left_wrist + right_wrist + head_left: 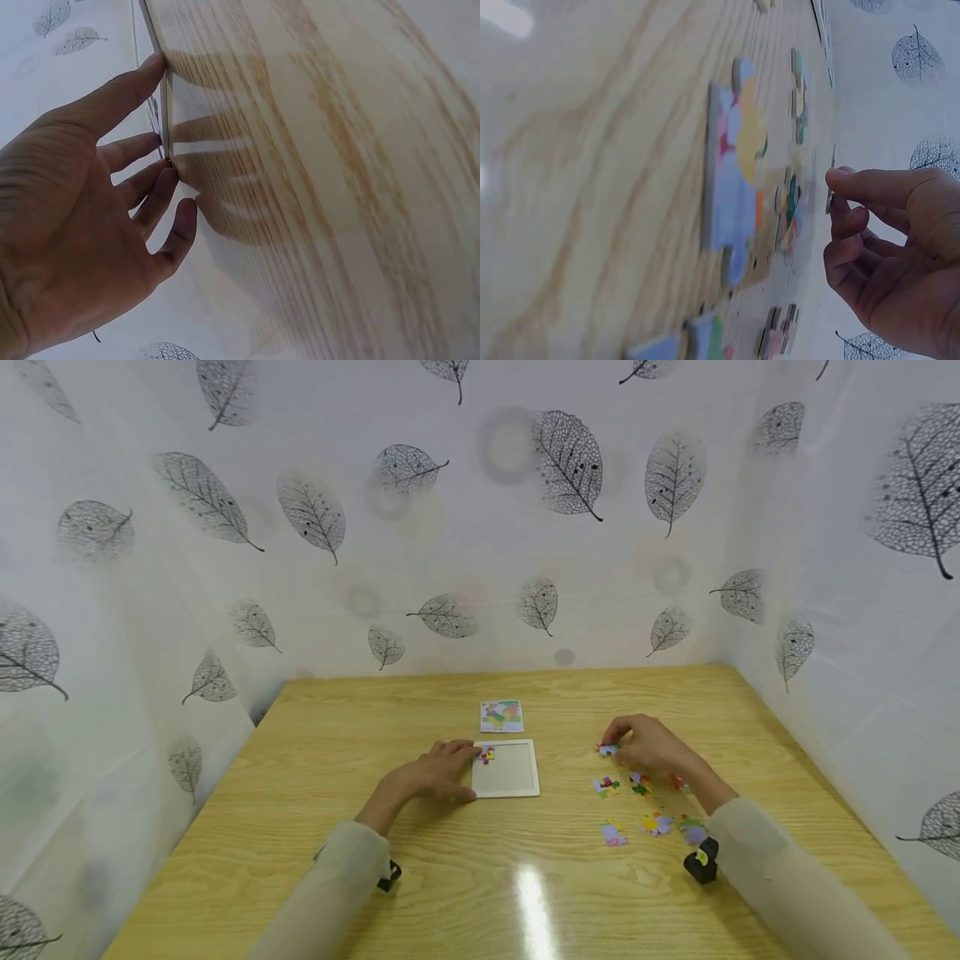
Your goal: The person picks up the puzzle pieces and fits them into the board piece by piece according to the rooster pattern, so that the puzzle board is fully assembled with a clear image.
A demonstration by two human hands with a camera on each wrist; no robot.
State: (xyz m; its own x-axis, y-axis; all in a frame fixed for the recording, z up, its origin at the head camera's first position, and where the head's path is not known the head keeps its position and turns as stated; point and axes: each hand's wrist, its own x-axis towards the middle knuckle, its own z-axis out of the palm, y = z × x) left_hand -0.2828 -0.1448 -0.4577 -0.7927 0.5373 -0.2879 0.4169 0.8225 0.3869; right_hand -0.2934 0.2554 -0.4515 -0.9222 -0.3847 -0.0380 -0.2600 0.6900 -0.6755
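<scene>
A white puzzle tray (537,770) lies mid-table, with one colourful puzzle piece in its upper left corner (487,756). My left hand (441,770) rests at the tray's left side, thumb and fingers spread along its edge; in the left wrist view the thumb (131,90) touches the rim. To the right of the tray, my right hand (651,745) pinches a puzzle piece (608,749) between thumb and fingers. That piece appears thin and edge-on in the right wrist view, its picture hidden. Several loose pieces (657,824) lie below the right hand, some partly behind it.
A small picture card (501,717) lies just behind the tray. More puzzle pieces (605,787) are spread in rough rows on the right of the wooden table (360,718). Leaf-printed curtains (480,543) close off the back and sides.
</scene>
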